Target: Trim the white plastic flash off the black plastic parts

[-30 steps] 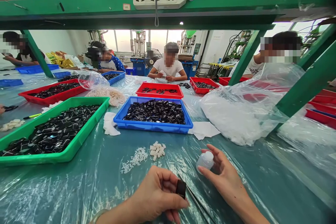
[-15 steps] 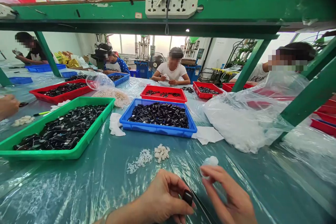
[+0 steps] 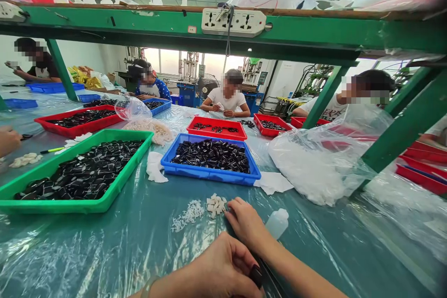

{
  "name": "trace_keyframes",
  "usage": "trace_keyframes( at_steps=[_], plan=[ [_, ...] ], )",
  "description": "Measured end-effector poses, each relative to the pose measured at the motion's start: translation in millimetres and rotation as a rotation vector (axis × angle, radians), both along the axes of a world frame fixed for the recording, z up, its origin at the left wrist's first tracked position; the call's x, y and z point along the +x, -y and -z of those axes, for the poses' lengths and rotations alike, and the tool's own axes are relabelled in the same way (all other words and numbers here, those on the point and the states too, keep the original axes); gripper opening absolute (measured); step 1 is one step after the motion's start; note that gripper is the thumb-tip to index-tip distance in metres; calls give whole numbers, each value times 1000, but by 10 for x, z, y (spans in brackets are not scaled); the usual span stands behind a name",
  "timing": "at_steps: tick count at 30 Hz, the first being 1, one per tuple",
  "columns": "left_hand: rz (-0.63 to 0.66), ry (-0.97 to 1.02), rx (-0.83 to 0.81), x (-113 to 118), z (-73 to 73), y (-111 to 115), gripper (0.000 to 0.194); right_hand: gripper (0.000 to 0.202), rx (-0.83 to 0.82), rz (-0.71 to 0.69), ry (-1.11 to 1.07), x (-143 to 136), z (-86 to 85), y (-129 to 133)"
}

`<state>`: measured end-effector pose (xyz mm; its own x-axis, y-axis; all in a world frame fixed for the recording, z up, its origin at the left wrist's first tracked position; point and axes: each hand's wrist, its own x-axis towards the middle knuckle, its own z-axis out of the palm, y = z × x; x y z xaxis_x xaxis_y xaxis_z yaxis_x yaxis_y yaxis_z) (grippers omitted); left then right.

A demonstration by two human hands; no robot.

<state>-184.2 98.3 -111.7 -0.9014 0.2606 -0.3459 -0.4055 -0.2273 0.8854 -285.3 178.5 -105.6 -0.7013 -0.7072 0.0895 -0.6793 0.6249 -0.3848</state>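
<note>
My left hand [image 3: 223,267] is closed on a small glossy black piece [image 3: 256,275], pinched at the fingertips near the bottom edge. My right hand [image 3: 246,223] stretches across in front of it, fingers slightly bent and apart, the tips at the right edge of a small pile of cream-coloured blocks [image 3: 215,205]. Whether a block is touched is hard to see. Left of that pile lies a heap of thin white scraps [image 3: 189,215]. A translucent white bottle [image 3: 278,223] lies just beyond my right wrist. A long dark strip [image 3: 270,281] runs under my hands, partly hidden.
Past the piles stand a blue tray [image 3: 209,175] and a green tray [image 3: 104,202], both full of black pieces. A clear bag of white material [image 3: 314,172] slumps at right beside a green post [image 3: 384,149]. A green shelf beam [image 3: 139,23] crosses overhead. Several co-workers sit around the table.
My right hand has moved left and forward from beside the bottle to the cream blocks. The bottle now shows more fully. My left hand keeps the black piece, slightly lower in view.
</note>
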Motion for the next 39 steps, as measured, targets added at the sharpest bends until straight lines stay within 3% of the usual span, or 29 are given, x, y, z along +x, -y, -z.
trace_keyframes(
  at_steps=[4, 9, 18, 25, 34, 39],
  plan=[
    [9, -11, -12, 9, -80, 12, 32, 14, 85, 73, -1, -24, 86, 167],
    [15, -34, -19, 18, -91, 22, 30, 15, 70, 42, 9, -24, 117, 92],
    [32, -89, -48, 45, -42, 22, 28, 18, -220, -32, 68, 29, 51, -154],
    [32, -112, -134, 30, -70, 10, 26, 11, -429, 6, 310, 193, -16, -440],
    [-28, -21, -181, 11, -2, -14, 26, 23, -552, -56, 626, 298, -20, -821],
    [-61, 32, -196, -9, 53, -22, 27, 17, -624, -91, 607, 341, -73, -857]
  ],
)
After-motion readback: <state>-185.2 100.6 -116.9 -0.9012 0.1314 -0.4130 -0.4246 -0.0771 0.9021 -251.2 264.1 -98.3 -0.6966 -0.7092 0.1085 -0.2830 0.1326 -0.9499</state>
